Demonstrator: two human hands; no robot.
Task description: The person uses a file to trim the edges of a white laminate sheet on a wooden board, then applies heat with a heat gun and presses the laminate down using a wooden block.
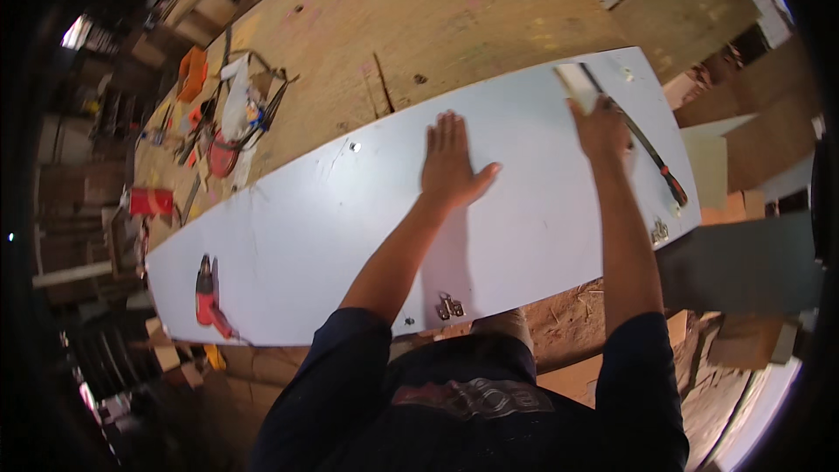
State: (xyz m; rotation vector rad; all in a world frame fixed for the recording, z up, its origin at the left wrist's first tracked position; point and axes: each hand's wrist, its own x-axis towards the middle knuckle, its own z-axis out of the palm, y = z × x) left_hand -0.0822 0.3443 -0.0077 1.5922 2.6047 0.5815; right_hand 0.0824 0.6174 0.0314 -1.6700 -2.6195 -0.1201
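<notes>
A long pale blue-white panel [350, 236] lies in front of me. My left hand [450, 162] rests flat on it near the middle, fingers stretched out and thumb apart. Toward the panel's right end, my right hand [603, 129] is closed on a pale flat block [577, 83], smeared by motion, so its exact kind is unclear. Beside that hand lies a long dark tool with a red and black handle [674, 188]; the hand partly covers its far end. Metal hinges sit along the near edge, one hinge [450, 307] below my left hand and another hinge [659, 231] at the right corner.
A red and black cordless drill [208, 297] lies on the panel's left end. Beyond stretches a worn wooden tabletop [393, 9], with an orange box [191, 74], a plastic bag [236, 100] and tools at left. Boards [738, 258] stand at right.
</notes>
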